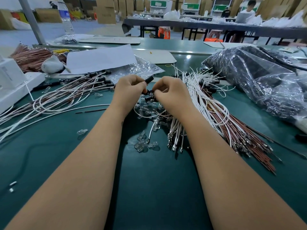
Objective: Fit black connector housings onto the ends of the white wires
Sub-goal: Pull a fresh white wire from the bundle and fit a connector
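On the green table (157, 188) a big clear bag of black parts (259, 80) lies at the far right, and beside it a bundle of white wires (204, 97) fans out. The left hand (128, 89) pinches a black connector housing (149, 79) between its fingertips. The right hand (169, 92) is curled, pinching near more housings (149, 98); what exactly it pinches I cannot tell.

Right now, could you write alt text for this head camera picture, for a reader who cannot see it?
Two bare hands meet over a green table, the left hand pinching a black connector and the right hand closed on small black parts. A bundle of white wires lies to the right, finished wires to the left, small glass bulbs between the forearms.
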A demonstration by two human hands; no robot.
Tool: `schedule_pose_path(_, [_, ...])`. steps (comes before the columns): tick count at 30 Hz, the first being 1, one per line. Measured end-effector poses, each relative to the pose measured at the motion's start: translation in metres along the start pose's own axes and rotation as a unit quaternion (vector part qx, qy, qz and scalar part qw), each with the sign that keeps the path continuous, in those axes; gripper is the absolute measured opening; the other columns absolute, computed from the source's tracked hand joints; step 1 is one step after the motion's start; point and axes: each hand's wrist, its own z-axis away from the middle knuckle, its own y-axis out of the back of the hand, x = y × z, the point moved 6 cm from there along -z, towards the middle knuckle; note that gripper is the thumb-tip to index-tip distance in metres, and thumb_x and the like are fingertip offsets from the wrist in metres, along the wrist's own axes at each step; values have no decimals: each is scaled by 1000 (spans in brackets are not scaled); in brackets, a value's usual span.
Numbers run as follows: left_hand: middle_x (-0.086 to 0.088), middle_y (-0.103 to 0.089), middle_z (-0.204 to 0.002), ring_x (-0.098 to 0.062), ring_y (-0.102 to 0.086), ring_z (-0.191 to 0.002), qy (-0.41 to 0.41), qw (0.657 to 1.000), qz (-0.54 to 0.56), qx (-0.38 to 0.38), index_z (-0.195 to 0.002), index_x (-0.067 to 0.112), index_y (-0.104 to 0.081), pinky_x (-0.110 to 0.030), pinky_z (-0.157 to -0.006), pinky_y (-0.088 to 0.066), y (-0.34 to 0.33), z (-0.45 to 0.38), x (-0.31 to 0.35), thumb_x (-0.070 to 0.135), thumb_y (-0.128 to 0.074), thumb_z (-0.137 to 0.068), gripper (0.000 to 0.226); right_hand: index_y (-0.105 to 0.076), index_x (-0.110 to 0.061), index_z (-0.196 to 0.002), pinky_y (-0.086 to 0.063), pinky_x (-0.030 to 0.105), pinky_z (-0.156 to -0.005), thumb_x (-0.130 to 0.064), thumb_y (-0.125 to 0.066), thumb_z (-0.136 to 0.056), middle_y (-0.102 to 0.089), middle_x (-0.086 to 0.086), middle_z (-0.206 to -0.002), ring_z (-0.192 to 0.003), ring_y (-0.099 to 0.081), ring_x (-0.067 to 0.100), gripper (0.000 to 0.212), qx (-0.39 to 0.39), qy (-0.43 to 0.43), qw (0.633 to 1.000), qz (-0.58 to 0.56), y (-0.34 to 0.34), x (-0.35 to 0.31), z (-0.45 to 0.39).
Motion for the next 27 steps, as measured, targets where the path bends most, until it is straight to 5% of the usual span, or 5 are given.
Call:
schedule_pose_path(8, [5, -65, -61, 3, -48, -45, 0, 999, 15, -36, -77, 16, -69, -17, -55, -36, -4, 2, 2, 9, -61, -88, 15, -66, -7, -94, -59, 24, -71, 3, -57, -93, -67, 8, -77, -68, -68, 13, 14, 47, -112, 946, -300, 11, 16, -3])
schedule_pose_path(16, [6, -66, -60, 0, -47, -48, -6, 998, 21, -62, -76, 20, -70, -22, -58, -37, -7, 4, 4, 10, -63, -87, 17, -63, -14, -82, -46, 17, -50, -10, -62, -93, -62, 0, -67, -50, -57, 5, 12, 77, -130, 942, -300, 16, 23, -2])
schedule_pose_path(27, [3, -67, -63, 2, -51, -49, -11, 998, 19, -63, -77, 18, -70, -14, -56, -39, -6, 4, 5, 9, -64, -87, 15, -62, -12, -80, -47, 18, -48, -12, -63, -93, -63, 1, -65, -48, -58, 7, 13, 67, -151, 941, -295, 15, 25, -2])
